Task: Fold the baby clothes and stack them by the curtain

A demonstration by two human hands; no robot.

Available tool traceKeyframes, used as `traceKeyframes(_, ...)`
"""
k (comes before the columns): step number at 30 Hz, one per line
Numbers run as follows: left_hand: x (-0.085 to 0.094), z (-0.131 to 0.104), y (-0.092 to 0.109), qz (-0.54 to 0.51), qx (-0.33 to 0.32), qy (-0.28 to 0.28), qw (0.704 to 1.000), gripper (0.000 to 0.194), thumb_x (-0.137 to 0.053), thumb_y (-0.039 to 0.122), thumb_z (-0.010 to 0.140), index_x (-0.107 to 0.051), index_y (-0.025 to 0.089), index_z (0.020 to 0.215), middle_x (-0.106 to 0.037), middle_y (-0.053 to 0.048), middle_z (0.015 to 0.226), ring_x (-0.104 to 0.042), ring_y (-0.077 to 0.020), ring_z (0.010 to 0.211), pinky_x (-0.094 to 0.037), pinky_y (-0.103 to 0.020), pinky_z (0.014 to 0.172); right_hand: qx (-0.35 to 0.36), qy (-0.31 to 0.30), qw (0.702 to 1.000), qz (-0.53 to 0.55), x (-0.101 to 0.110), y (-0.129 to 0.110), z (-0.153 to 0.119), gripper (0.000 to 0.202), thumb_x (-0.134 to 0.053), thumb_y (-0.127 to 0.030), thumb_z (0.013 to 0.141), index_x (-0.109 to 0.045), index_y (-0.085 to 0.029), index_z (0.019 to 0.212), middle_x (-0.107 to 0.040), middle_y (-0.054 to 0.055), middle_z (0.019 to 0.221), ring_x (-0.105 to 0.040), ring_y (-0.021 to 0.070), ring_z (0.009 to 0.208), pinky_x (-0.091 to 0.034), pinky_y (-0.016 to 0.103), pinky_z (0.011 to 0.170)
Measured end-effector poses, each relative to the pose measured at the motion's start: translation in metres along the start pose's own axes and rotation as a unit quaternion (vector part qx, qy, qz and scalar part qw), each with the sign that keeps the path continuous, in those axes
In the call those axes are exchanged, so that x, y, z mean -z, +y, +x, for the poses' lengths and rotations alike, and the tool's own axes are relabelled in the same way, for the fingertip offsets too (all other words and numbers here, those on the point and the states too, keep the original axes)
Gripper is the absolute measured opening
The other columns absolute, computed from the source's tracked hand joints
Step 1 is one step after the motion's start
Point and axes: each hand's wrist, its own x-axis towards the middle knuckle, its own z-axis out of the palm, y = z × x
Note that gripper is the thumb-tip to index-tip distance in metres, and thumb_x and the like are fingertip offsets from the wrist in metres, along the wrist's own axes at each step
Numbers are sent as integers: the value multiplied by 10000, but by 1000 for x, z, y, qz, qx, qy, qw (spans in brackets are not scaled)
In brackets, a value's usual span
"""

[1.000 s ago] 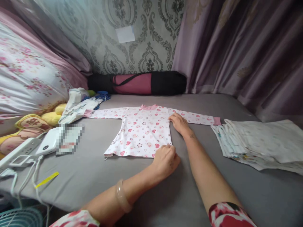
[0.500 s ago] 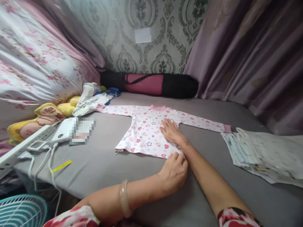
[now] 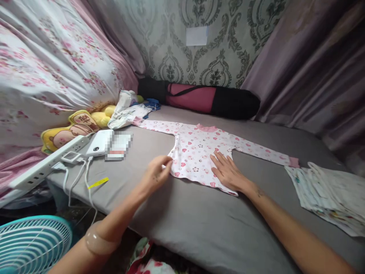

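Observation:
A small long-sleeved shirt, white with pink hearts and flowers and pink collar and cuffs, lies spread on the grey bed sheet. Its sleeves reach out to both sides, and the hem faces me. My left hand pinches the shirt's lower left corner between thumb and fingers. On the lower right of the shirt's body my right hand lies flat, fingers spread and pressing on the cloth.
Folded white cloths are stacked at right. On the left are a power strip with cables, a white device, yellow plush toys and crumpled clothes. A long black-and-maroon bag lies along the wall; a fan stands lower left.
My left hand has gone from the hem's right corner to its left corner and pinches there. My right hand stays flat on the shirt, slightly lower. The view has shifted left.

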Motion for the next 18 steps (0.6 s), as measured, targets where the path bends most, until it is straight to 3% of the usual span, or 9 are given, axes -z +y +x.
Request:
traceKeyframes(2,17,7,-19,31,85,29,995,281,-463,362,878,-652,196,1005,-684,-64,945,-602,-205,902,-469,-294,776,14,-3,1000,-1,-2,-2,-14,603,-218,-451,989,-264,-184,1528,-206,109,1595,-112,245,1478,-137,517,1185)
traceKeyframes(4,27,11,-27,55,145,25,988,282,-446,354,870,-654,186,959,-687,-58,906,-601,-201,846,-448,-288,734,26,-5,1000,5,-3,-4,-26,596,-225,-474,989,-266,-226,1529,-211,84,1596,-117,242,1477,-145,520,1185)
traceKeyframes(10,22,24,-18,-11,195,-31,980,266,-497,377,817,-645,157,845,-695,-59,760,-617,-192,725,-405,-249,597,13,8,997,75,-12,2,-40,591,-211,-491,987,-285,-251,1521,-227,55,1593,-174,234,1468,-168,499,1192)
traceKeyframes(14,14,36,-21,-49,208,-34,976,250,-561,388,759,-635,150,776,-671,-47,675,-626,-184,669,-402,-229,547,-72,104,982,138,-13,4,-39,523,-235,-411,976,-413,-227,1432,-487,94,1450,-452,230,1329,-375,418,1097)
traceKeyframes(18,11,43,-27,-71,198,-81,974,215,-614,374,685,-608,159,690,-587,-8,557,-575,-156,545,-357,-217,468,-183,157,970,29,-10,2,-45,409,-370,-386,920,-556,-169,1212,-617,168,1167,-573,297,1120,-465,422,926)
